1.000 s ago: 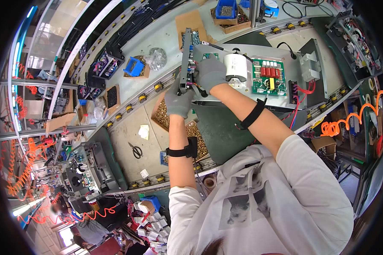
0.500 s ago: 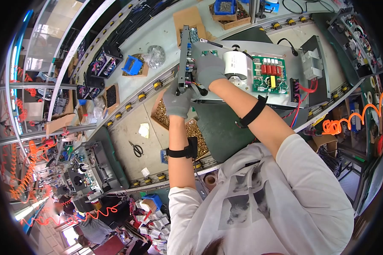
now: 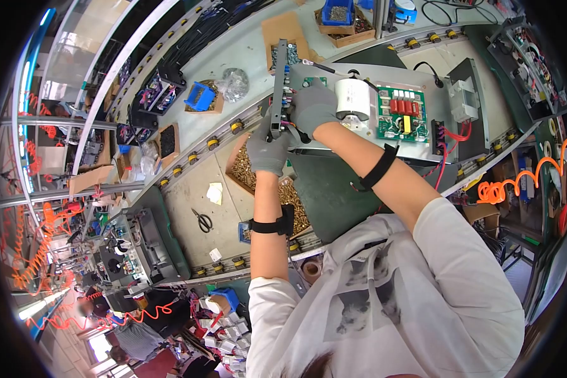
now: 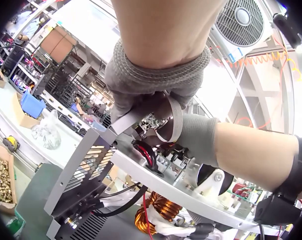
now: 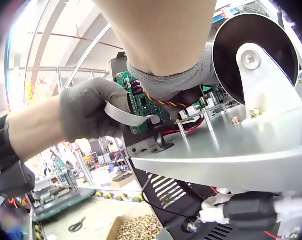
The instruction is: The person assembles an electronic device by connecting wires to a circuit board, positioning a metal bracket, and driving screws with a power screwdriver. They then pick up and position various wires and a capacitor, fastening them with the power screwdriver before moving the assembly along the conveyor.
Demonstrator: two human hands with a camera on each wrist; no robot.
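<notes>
Grip: left hand (image 3: 268, 153) curled round panel (image 3: 279, 88), upright at end of metal base (image 3: 361, 134) | right hand (image 3: 315, 104) behind it, fingers hidden, can't tell its hold | white cylinder (image 3: 353, 99), green board (image 3: 387, 131) on; I'd judge panel work unfinished

Both arms are reaching forward from the torso (image 3: 384, 296). The left forearm (image 3: 269, 195) is extending almost straight ahead, bare below the sleeve, and the left hand (image 3: 268, 153), gloved in grey, is gripping with curled fingers. The right forearm (image 3: 359, 154) is slanting inward across the front of the body. The right hand (image 3: 315, 108), likewise gloved, is working close beside the left — its fingertips are lying hidden, finger closure unverified.
</notes>
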